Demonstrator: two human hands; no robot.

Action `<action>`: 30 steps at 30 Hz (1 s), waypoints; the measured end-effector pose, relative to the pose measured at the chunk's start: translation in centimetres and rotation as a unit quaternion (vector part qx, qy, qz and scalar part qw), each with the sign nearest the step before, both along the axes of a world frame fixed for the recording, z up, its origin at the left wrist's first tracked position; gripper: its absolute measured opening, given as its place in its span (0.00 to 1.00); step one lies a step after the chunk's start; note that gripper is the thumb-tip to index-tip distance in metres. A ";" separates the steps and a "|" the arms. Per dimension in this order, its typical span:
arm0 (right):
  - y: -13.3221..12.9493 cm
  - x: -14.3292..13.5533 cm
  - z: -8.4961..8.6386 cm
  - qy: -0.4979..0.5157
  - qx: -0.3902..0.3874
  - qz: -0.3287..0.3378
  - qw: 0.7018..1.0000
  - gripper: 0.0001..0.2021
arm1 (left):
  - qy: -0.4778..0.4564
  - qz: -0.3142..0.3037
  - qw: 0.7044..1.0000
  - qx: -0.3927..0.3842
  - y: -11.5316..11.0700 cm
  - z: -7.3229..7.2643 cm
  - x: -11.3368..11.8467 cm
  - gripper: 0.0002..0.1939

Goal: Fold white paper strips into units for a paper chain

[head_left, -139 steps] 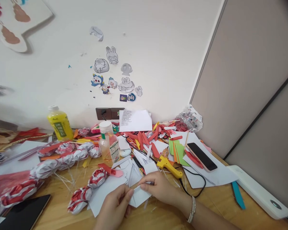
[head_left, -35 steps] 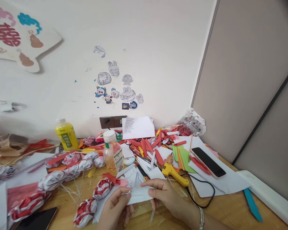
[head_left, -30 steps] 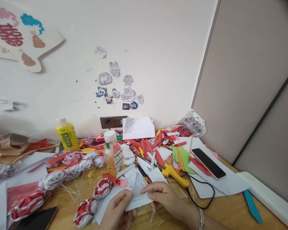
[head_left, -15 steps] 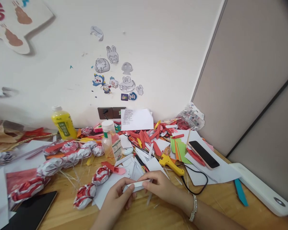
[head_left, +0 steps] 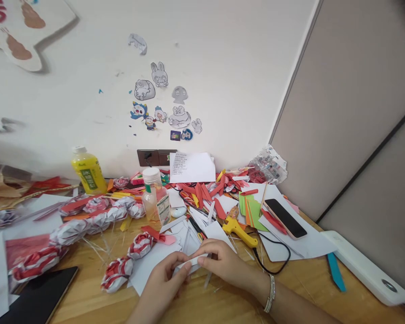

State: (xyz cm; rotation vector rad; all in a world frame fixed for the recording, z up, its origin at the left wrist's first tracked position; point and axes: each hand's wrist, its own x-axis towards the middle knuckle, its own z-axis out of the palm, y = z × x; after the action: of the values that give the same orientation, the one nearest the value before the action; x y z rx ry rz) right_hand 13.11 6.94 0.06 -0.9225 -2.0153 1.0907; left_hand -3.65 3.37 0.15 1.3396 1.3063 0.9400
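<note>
Between my two hands is a small folded strip of white paper [head_left: 193, 263], held low over the front of the wooden table. My left hand [head_left: 167, 281] pinches its left end, thumb on top and fingers curled beneath. At the other end my right hand [head_left: 222, 261] grips it, thumb pressed along the near edge and fingers bent over the far side. Both sets of fingers partly cover the strip. White paper sheets [head_left: 148, 265] lie just beyond my left hand, and a yellow glue gun [head_left: 238, 229] rests beyond my right hand.
Red-and-white paper rosettes [head_left: 118, 272] lie left of my hands. A clear bottle [head_left: 155, 198] and a yellow drink bottle [head_left: 88, 173] stand behind. To the right are green paper pieces [head_left: 253, 213], a phone [head_left: 285, 218], the glue gun's black cord [head_left: 286, 263] and a long white device [head_left: 367, 270].
My fingers have shifted slightly on the paper strip, which now tilts more and shows less of its face. The view has moved a little; the other things lie as before.
</note>
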 end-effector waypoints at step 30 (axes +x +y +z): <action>0.5 0.5 -0.8 -0.011 -0.118 0.032 0.992 0.10 | 0.044 -0.005 0.999 0.015 -0.5 0.9 0.3 0.12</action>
State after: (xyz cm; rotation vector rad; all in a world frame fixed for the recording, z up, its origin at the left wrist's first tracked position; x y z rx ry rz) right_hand 13.60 7.44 -0.71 -0.9987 -1.9742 1.3830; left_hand -3.34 2.87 1.09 1.4239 1.3544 0.9059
